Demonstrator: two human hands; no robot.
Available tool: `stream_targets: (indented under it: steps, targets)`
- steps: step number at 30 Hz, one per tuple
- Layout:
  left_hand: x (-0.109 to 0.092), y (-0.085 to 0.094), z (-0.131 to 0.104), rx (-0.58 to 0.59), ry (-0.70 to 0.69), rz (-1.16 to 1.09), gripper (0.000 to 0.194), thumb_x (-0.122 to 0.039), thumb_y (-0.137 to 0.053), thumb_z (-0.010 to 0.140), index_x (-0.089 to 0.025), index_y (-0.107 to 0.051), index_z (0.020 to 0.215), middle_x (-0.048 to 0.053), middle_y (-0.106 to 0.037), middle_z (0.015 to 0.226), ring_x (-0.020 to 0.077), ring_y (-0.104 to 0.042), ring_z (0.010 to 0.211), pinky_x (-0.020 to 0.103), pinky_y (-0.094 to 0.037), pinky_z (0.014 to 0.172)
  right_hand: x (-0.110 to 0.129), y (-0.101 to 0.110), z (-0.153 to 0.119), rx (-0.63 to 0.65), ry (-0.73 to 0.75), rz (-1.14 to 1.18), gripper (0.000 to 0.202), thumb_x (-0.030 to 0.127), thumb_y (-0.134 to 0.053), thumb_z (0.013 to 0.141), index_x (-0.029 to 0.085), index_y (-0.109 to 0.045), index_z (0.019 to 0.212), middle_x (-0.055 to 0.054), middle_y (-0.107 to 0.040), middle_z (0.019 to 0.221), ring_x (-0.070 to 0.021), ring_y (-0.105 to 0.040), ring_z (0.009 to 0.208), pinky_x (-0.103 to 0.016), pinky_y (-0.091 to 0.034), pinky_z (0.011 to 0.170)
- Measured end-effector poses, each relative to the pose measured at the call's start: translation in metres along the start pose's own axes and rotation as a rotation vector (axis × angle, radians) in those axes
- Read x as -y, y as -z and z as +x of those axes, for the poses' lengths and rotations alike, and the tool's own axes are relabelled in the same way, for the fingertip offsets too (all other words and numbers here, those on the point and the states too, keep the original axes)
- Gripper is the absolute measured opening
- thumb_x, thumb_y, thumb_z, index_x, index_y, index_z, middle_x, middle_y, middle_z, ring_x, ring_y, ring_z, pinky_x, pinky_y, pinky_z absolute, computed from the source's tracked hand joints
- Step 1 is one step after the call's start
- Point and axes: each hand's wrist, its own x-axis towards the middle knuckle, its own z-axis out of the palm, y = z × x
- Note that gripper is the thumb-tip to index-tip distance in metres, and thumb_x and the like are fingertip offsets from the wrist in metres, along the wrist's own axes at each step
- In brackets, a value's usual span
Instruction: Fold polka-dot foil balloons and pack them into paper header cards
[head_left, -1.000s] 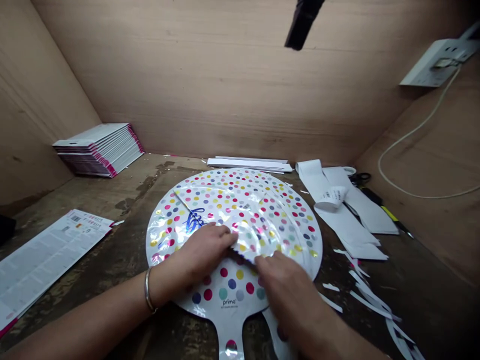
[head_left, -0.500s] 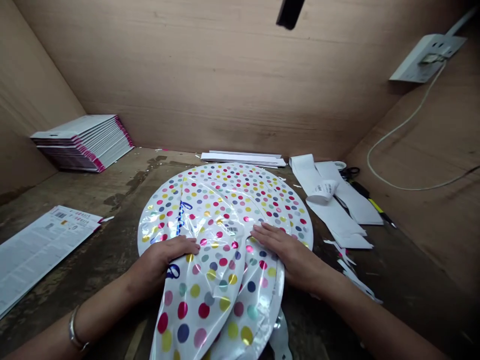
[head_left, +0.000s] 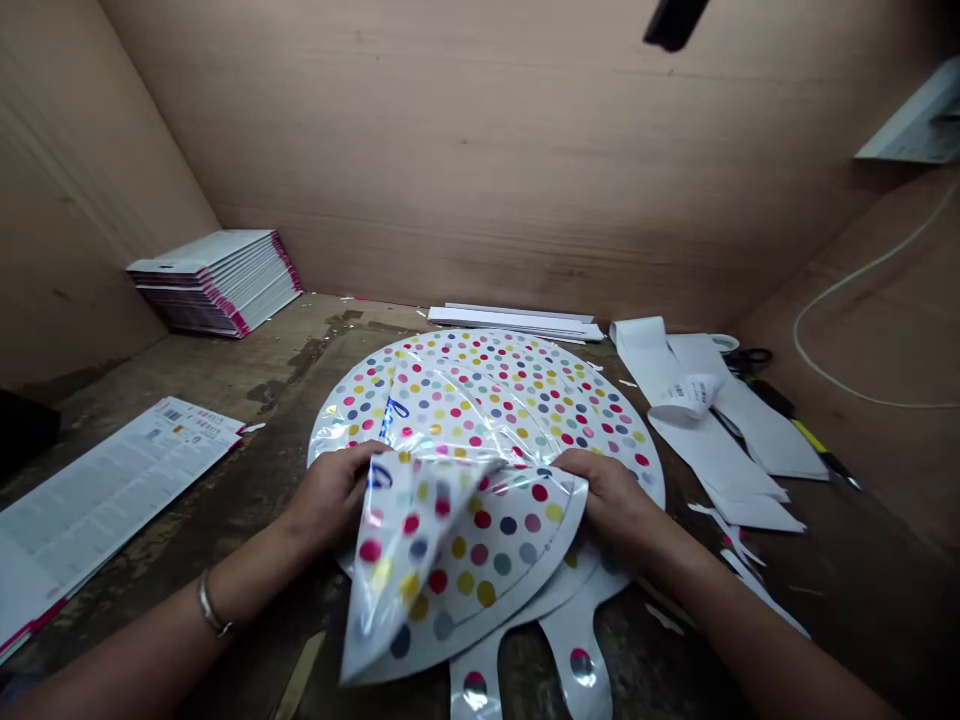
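A flat, shiny polka-dot foil balloon [head_left: 480,400], white with coloured dots and blue lettering, lies on the table in front of me. Its near part is raised and creased into a loose fold. My left hand [head_left: 337,500] pinches the left side of that fold near the lettering. At the right edge, the fingers of my right hand [head_left: 611,500] are closed on the foil, partly hidden behind it. Under the fold, pale tabs [head_left: 581,665] with single dots stick out toward me.
A stack of white packs with pink edges [head_left: 217,285] stands back left; printed cards [head_left: 127,500] lie nearer. Paper strips [head_left: 720,430], scissors [head_left: 750,357] and a yellow-black tool [head_left: 810,440] are on the right. White strips [head_left: 514,322] lie along the back wooden wall [head_left: 465,170].
The near part of the balloon has been lifted and folded up from hanging toward me, uncovering the tabs. Both hands have gone from lying on the foil to gripping it. The view has shifted left.
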Motion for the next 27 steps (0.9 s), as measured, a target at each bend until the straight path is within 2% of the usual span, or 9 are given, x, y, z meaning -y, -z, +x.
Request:
stream_targets:
  steps: [2, 5, 8, 11, 14, 17, 21, 23, 27]
  targets:
    - [-0.006, -0.001, 0.007, -0.04, 0.146, 0.054, 0.018, -0.026, -0.043, 0.084, -0.02, -0.06, 0.085, 0.003, -0.067, 0.085, 0.02, -0.062, 0.082, 0.028, -0.046, 0.071, 0.0, -0.001, 0.005, -0.018, -0.128, 0.07, 0.024, 0.019, -0.044, 0.079, 0.02, -0.066, 0.086, -0.002, -0.069, 0.084, -0.0196, -0.063, 0.082, -0.027, -0.046, 0.071]
    - [-0.011, -0.001, 0.017, -0.081, 0.264, 0.163, 0.016, -0.03, -0.043, 0.085, -0.021, -0.055, 0.082, 0.003, -0.066, 0.08, 0.0205, -0.061, 0.077, 0.027, -0.043, 0.065, 0.002, -0.006, 0.013, -0.127, -0.22, -0.064, 0.022, 0.019, -0.041, 0.079, 0.021, -0.063, 0.086, -0.004, -0.069, 0.086, -0.0201, -0.062, 0.081, -0.027, -0.043, 0.066]
    - [-0.01, -0.004, 0.018, -0.13, 0.303, 0.174, 0.018, -0.033, -0.044, 0.087, -0.021, -0.049, 0.099, 0.002, -0.064, 0.075, 0.0207, -0.061, 0.071, 0.027, -0.04, 0.059, 0.005, -0.013, 0.019, -0.174, -0.257, -0.216, 0.023, 0.029, -0.039, 0.084, 0.02, -0.06, 0.08, -0.006, -0.068, 0.082, -0.0204, -0.06, 0.074, -0.027, -0.039, 0.06]
    - [-0.008, -0.006, 0.011, -0.191, 0.298, 0.158, 0.038, -0.032, -0.043, 0.088, -0.02, -0.036, 0.124, 0.001, -0.062, 0.076, 0.0205, -0.061, 0.07, 0.027, -0.04, 0.061, 0.009, -0.019, 0.022, -0.199, -0.329, -0.354, 0.03, 0.038, -0.037, 0.087, 0.02, -0.056, 0.073, -0.008, -0.066, 0.074, -0.0216, -0.059, 0.069, -0.028, -0.036, 0.057]
    - [-0.007, -0.007, 0.001, -0.197, 0.275, 0.149, 0.048, -0.028, -0.042, 0.088, -0.025, -0.029, 0.134, -0.001, -0.06, 0.08, 0.0189, -0.06, 0.069, 0.028, -0.042, 0.064, 0.011, -0.023, 0.022, -0.223, -0.35, -0.436, 0.032, 0.039, -0.033, 0.089, 0.021, -0.054, 0.072, -0.007, -0.064, 0.071, -0.022, -0.058, 0.068, -0.029, -0.036, 0.058]
    - [-0.007, -0.008, -0.008, -0.176, 0.251, 0.162, 0.045, -0.026, -0.042, 0.089, -0.026, -0.035, 0.133, 0.0, -0.061, 0.08, 0.0192, -0.06, 0.072, 0.03, -0.043, 0.068, 0.013, -0.024, 0.021, -0.22, -0.339, -0.46, 0.031, 0.039, -0.033, 0.09, 0.021, -0.054, 0.075, -0.007, -0.064, 0.071, -0.022, -0.059, 0.068, -0.029, -0.037, 0.058]
    - [-0.003, -0.011, -0.016, -0.125, 0.147, 0.24, 0.027, -0.023, -0.04, 0.09, -0.024, -0.06, 0.109, 0.005, -0.064, 0.093, 0.0217, -0.058, 0.091, 0.034, -0.043, 0.082, 0.013, -0.025, 0.022, -0.217, -0.332, -0.494, 0.03, 0.038, -0.035, 0.09, 0.021, -0.055, 0.076, -0.008, -0.064, 0.071, -0.0222, -0.059, 0.066, -0.029, -0.037, 0.057]
    - [0.0, -0.012, -0.02, -0.117, 0.136, 0.301, 0.029, -0.021, -0.039, 0.091, -0.024, -0.062, 0.107, 0.006, -0.064, 0.094, 0.0222, -0.058, 0.094, 0.036, -0.043, 0.084, 0.012, -0.026, 0.023, -0.225, -0.326, -0.51, 0.03, 0.038, -0.035, 0.09, 0.021, -0.055, 0.076, -0.007, -0.064, 0.069, -0.0223, -0.059, 0.066, -0.029, -0.037, 0.057]
    - [-0.001, -0.006, -0.024, -0.069, 0.166, 0.423, 0.034, -0.017, -0.04, 0.089, -0.024, -0.06, 0.116, 0.008, -0.064, 0.095, 0.0233, -0.058, 0.093, 0.038, -0.044, 0.082, 0.008, -0.027, 0.025, -0.237, -0.308, -0.515, 0.033, 0.04, -0.034, 0.09, 0.021, -0.056, 0.075, -0.007, -0.063, 0.067, -0.0223, -0.06, 0.064, -0.03, -0.038, 0.056]
